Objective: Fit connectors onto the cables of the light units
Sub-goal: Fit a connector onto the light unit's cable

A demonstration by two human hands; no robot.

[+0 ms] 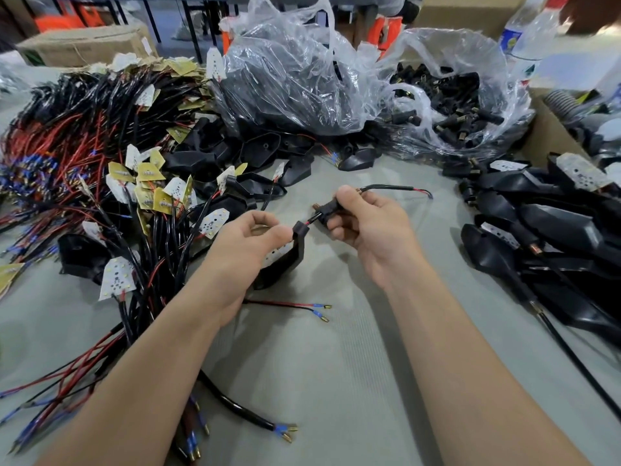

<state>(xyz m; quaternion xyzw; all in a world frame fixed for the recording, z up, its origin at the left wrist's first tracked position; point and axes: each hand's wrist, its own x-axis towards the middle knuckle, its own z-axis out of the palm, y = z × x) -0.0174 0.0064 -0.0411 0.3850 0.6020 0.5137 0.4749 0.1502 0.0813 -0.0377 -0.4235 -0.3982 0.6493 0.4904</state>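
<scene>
My left hand (250,242) grips a black light unit housing (291,255) with a white LED board inside it, held over the middle of the table. A red and black cable (314,219) runs from the housing's collar into a black connector (327,210) pinched in my right hand (366,227). The cable comes out past my right thumb and ends in a bare red and blue tip (425,193). The two hands are close together, a few centimetres apart.
A heap of wired LED boards (100,169) covers the left of the grey table. Black housings (554,237) pile at the right. Two clear bags (302,82) of black parts stand at the back, one holding connectors (457,105). Loose cables (302,307) lie below my hands.
</scene>
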